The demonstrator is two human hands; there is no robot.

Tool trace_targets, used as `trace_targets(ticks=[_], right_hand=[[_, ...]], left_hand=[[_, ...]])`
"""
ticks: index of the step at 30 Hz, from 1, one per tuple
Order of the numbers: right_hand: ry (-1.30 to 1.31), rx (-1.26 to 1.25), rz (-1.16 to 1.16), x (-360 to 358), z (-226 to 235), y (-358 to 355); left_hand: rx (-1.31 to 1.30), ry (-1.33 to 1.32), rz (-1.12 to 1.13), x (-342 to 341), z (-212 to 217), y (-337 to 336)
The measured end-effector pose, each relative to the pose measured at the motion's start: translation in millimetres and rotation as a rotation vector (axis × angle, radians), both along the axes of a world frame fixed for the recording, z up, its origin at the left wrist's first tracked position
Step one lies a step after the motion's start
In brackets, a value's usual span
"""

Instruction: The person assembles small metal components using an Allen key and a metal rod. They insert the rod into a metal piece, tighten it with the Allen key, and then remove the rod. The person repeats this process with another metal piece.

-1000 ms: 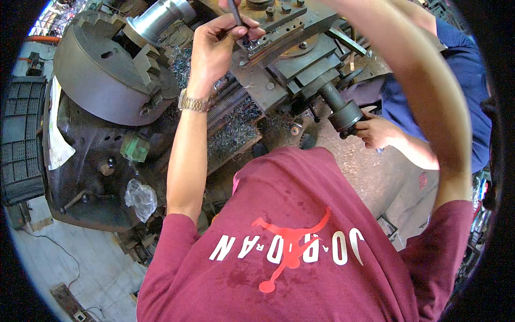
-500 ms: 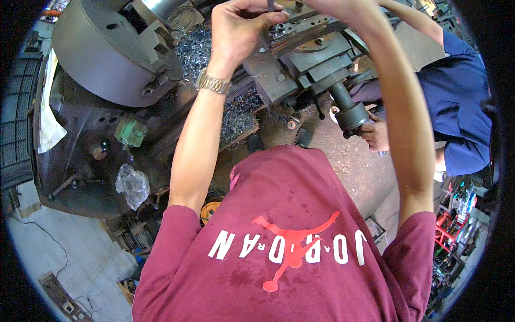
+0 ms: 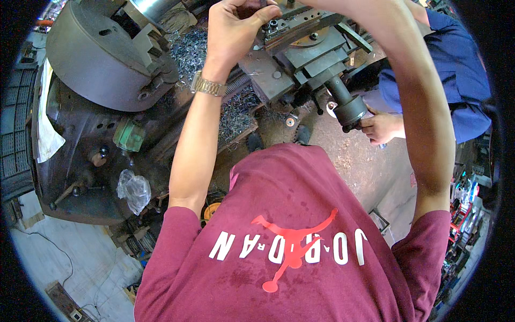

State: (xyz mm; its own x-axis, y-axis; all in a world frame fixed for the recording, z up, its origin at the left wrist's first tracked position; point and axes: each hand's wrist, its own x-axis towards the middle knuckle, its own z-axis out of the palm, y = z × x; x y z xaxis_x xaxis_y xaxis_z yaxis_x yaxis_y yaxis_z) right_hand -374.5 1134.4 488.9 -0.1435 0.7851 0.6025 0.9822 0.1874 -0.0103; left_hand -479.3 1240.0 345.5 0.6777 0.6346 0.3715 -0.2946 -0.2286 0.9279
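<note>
My left hand (image 3: 236, 27), with a metal-band watch on its wrist, is at the top edge. Its thumb and fingers curl around a dark slim bar (image 3: 263, 3), cut off by the picture's edge. Just below the thumb lies the lathe's tool holder (image 3: 295, 29), a metal block with a row of screws, on the cross slide (image 3: 322, 59). My right hand (image 3: 327, 4) shows only a sliver at the top edge, its fingers out of the picture. A co-worker's hand (image 3: 378, 126) rests on the round dark handwheel end (image 3: 351, 111) of the slide.
A large lathe chuck (image 3: 102, 59) stands at the left. Curly metal chips (image 3: 236, 115) lie along the bed. A green block (image 3: 129, 134), a clear plastic bag (image 3: 134, 190) and several levers are on the headstock side. The co-worker (image 3: 450, 80) in blue stands at the right.
My left hand has shifted slightly left and up. My right forearm has swung outward to the right, with its hand slipping further beyond the top edge. The co-worker has leaned closer.
</note>
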Motion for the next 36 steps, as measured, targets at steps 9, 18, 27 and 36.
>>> trace_targets(ticks=[9, 18, 27, 36], right_hand=[[0.455, -0.488, 0.560, 34, 36, 1], [1.334, 0.094, 0.411, 4, -46, 12], [1.916, 0.104, 0.799, 5, -81, 47], [1.213, -0.223, 0.363, 23, -37, 26]], left_hand=[[0.214, 0.110, -0.176, -9, 12, 11], [0.197, 0.048, 0.019, -2, -16, 19], [0.065, 0.010, 0.090, -1, -17, 5], [0.018, 0.001, 0.132, 5, -1, -13]])
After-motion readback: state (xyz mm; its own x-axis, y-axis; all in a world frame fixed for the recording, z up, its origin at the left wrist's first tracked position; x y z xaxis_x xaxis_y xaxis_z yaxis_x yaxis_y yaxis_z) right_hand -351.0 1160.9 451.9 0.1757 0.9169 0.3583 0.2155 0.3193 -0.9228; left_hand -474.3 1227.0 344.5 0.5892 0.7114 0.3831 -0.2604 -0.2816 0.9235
